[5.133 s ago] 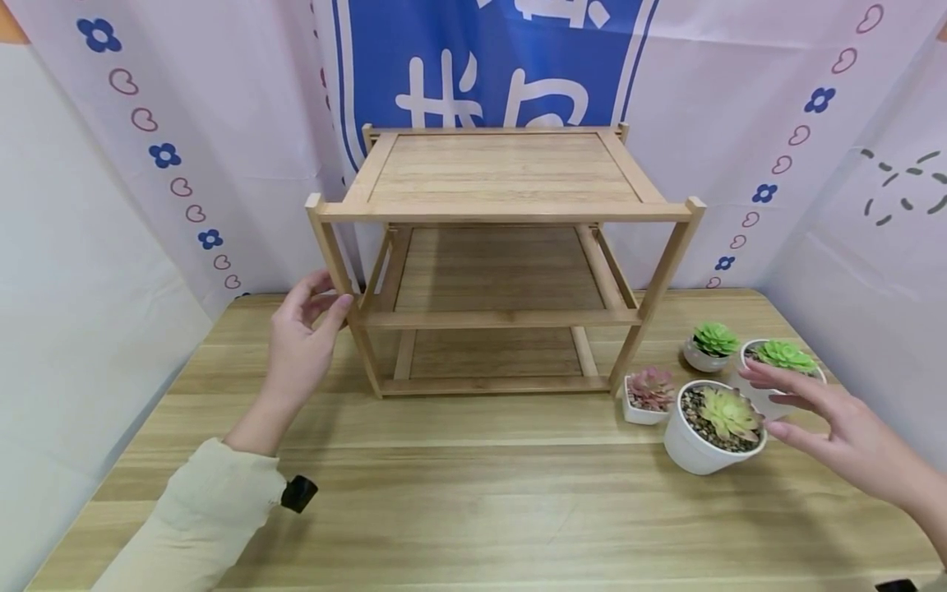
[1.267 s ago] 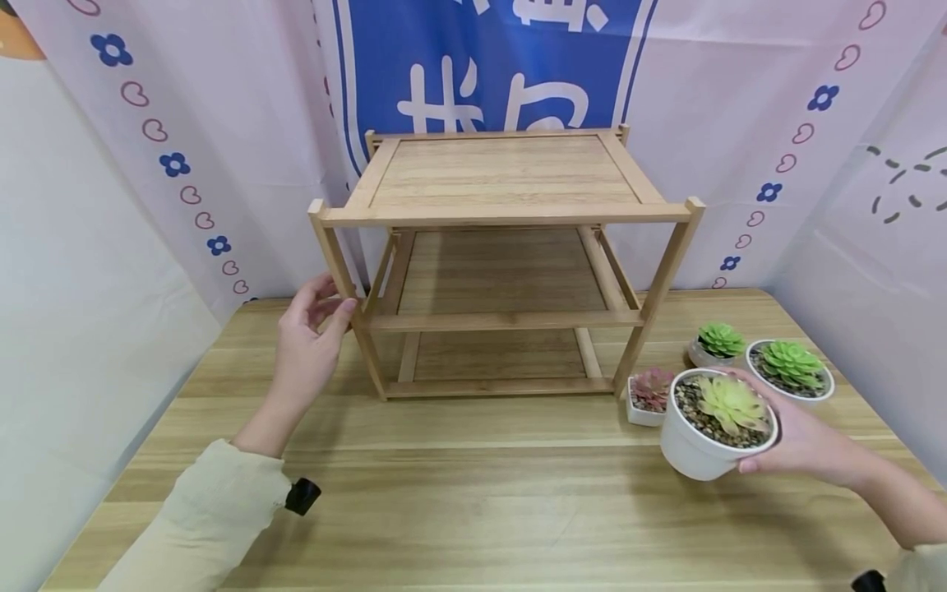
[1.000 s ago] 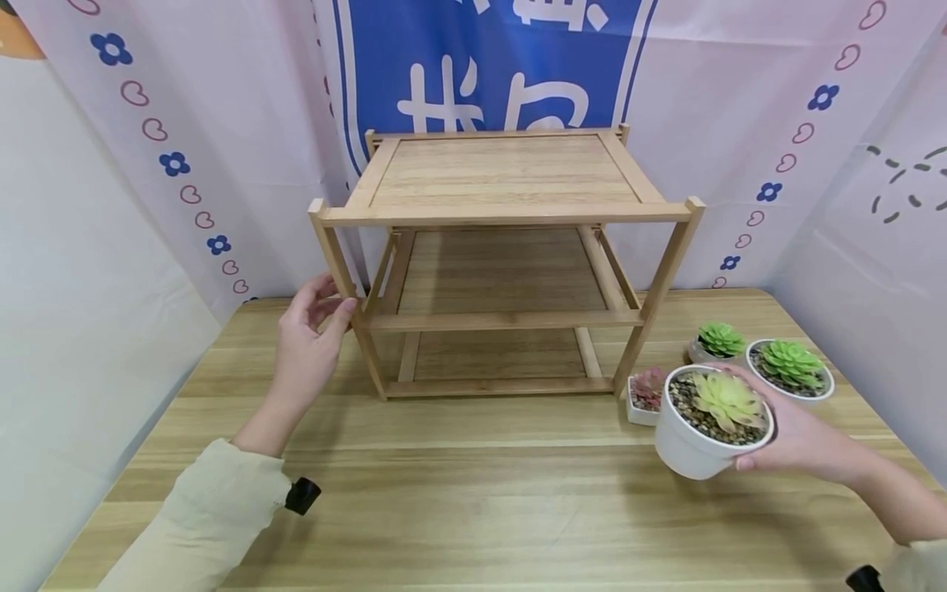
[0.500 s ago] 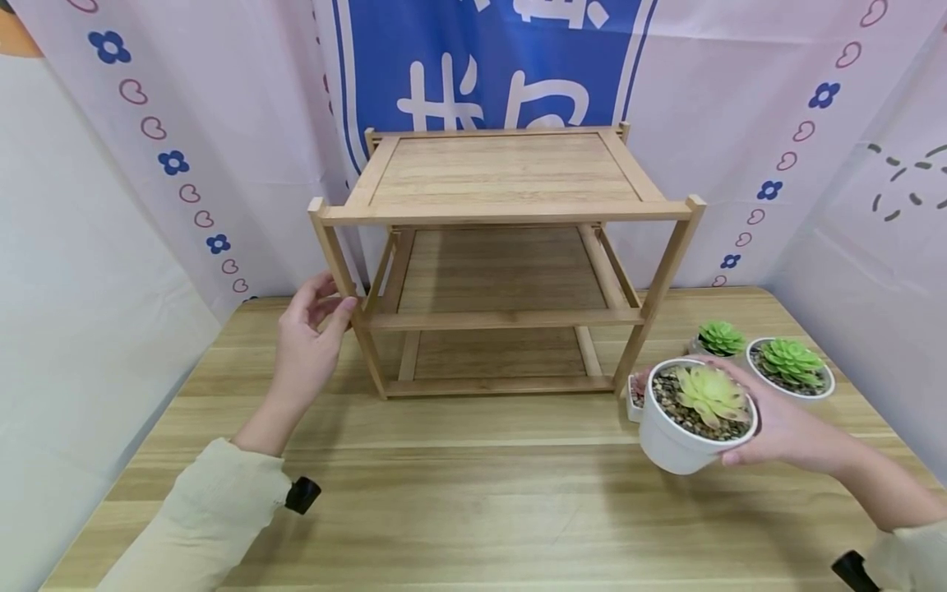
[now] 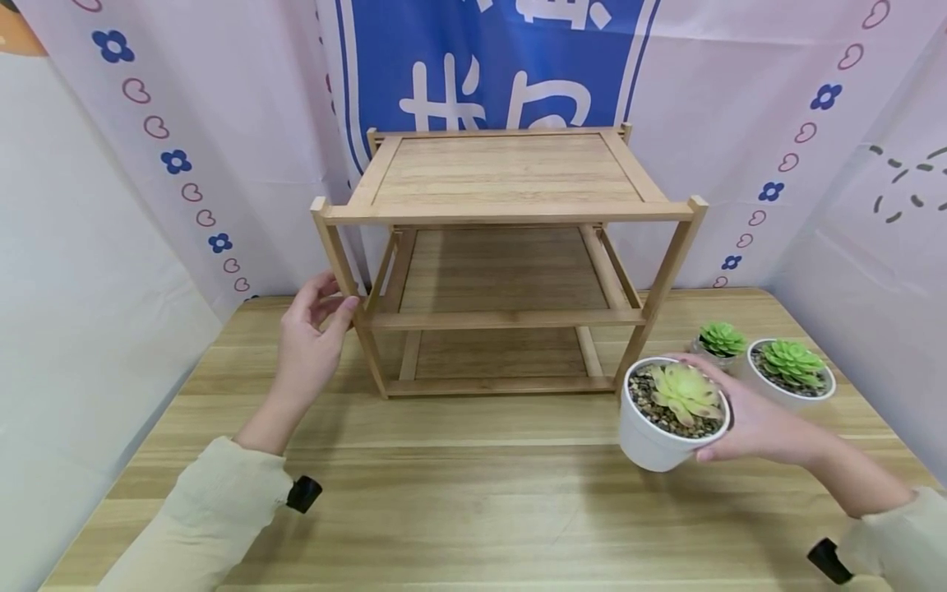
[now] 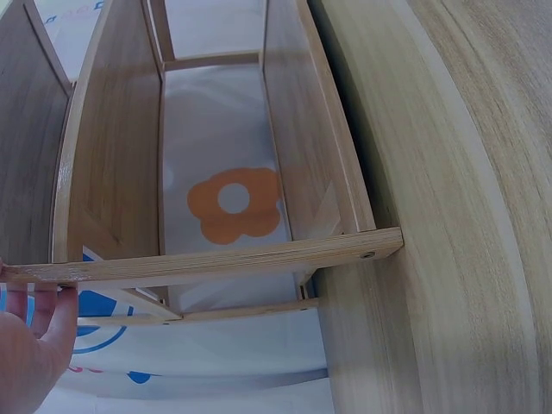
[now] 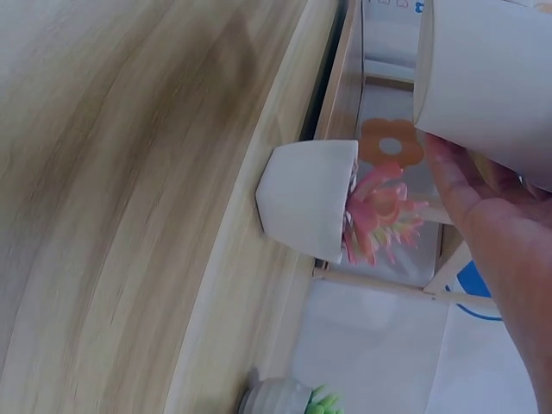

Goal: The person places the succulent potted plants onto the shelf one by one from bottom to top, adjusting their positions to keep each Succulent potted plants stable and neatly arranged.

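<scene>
My right hand [image 5: 740, 415] grips a white pot with a yellow-green succulent [image 5: 684, 393] from its right side, fingers behind it and thumb in front. The right wrist view shows the pot raised above the table, level with the top of a small white pot holding a pink succulent [image 7: 306, 198]. That pink plant is hidden behind the held pot in the head view. At the left, my left hand [image 5: 311, 345] holds the front left post of a three-tier wooden shelf [image 5: 510, 319] between thumb and fingers. In the left wrist view its fingertips lie against the post [image 6: 198, 263].
Two more green succulents stand at the right: one in a small grey pot [image 5: 719, 341], one in a white pot [image 5: 792, 370]. The shelf stands on a wooden table [image 5: 473, 501] before a curtain [image 5: 244, 123] with a blue panel.
My right hand took hold of the yellow-green succulent's pot, lifted it and carried it left, in front of the pink succulent. My left hand keeps its hold on the shelf post.
</scene>
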Motion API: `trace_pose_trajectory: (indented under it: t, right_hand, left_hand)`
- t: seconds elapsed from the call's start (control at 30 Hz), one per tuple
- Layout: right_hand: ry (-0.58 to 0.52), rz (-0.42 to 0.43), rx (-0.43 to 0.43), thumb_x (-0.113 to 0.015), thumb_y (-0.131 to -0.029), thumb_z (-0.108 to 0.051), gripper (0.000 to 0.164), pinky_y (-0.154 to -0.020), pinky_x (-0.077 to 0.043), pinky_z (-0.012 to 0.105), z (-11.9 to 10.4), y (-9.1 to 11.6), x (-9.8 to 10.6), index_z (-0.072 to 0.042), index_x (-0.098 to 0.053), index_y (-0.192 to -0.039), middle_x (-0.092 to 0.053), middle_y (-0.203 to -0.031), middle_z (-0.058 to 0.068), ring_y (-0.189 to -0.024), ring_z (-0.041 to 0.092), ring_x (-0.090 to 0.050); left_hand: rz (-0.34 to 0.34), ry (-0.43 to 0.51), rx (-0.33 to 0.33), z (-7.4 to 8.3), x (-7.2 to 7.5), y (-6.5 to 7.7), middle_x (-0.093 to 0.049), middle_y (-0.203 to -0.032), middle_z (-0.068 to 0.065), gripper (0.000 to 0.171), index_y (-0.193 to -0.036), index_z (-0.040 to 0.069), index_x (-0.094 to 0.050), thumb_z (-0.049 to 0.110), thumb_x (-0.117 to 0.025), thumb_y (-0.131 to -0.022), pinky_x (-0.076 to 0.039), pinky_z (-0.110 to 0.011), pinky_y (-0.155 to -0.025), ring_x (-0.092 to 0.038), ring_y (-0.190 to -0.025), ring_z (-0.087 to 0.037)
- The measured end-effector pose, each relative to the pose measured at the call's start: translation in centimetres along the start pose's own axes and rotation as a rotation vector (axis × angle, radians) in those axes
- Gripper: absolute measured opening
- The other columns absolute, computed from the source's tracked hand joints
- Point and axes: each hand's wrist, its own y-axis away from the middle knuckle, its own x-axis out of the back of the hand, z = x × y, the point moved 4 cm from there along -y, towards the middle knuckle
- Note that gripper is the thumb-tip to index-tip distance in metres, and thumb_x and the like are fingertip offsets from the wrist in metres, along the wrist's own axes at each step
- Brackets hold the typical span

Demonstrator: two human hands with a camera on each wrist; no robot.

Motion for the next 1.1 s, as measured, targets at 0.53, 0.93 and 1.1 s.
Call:
trace_pose_trajectory:
  t: [0.53, 0.93, 1.1]
  right_hand:
    - [-0.119, -0.075, 0.016, -0.088, -0.066, 0.007, 0.11, -0.105, -0.043, 0.021, -0.5, -2.2, -2.1, -0.002, -0.027, -0.156, -0.053, -0.141, -0.01, -0.126, 0.007, -0.053]
    - [-0.085, -0.091, -0.008, -0.092, -0.065, 0.001, 0.112, -0.105, -0.043, 0.021, -0.2, -3.7, -3.4, 0.005, -0.025, -0.154, -0.053, -0.142, 0.021, -0.124, 0.006, -0.054]
    - [-0.088, -0.097, -0.035, -0.092, -0.063, 0.001, 0.112, -0.104, -0.042, 0.021, -0.2, -4.4, -4.2, 0.005, -0.026, -0.154, -0.049, -0.139, 0.032, -0.122, 0.007, -0.054]
  left_hand:
    - [-0.01, -0.005, 0.021, 0.0, 0.0, -0.1, -0.057, -0.13, -0.018, 0.039, -0.141, -0.009, -0.048, 0.005, -0.056, -0.105, -0.054, -0.016, -0.093, -0.059, -0.114, -0.026]
    - [-0.032, 0.032, 0.063, -0.1, 0.2, -0.3, -0.054, -0.132, -0.02, 0.043, -0.144, -0.01, -0.043, 0.004, -0.055, -0.106, -0.054, -0.018, -0.094, -0.058, -0.111, -0.01]
    - [-0.032, 0.046, 0.06, -0.1, 0.2, -0.3, -0.054, -0.131, -0.019, 0.042, -0.144, -0.01, -0.043, 0.002, -0.055, -0.105, -0.054, -0.017, -0.094, -0.058, -0.11, -0.01]
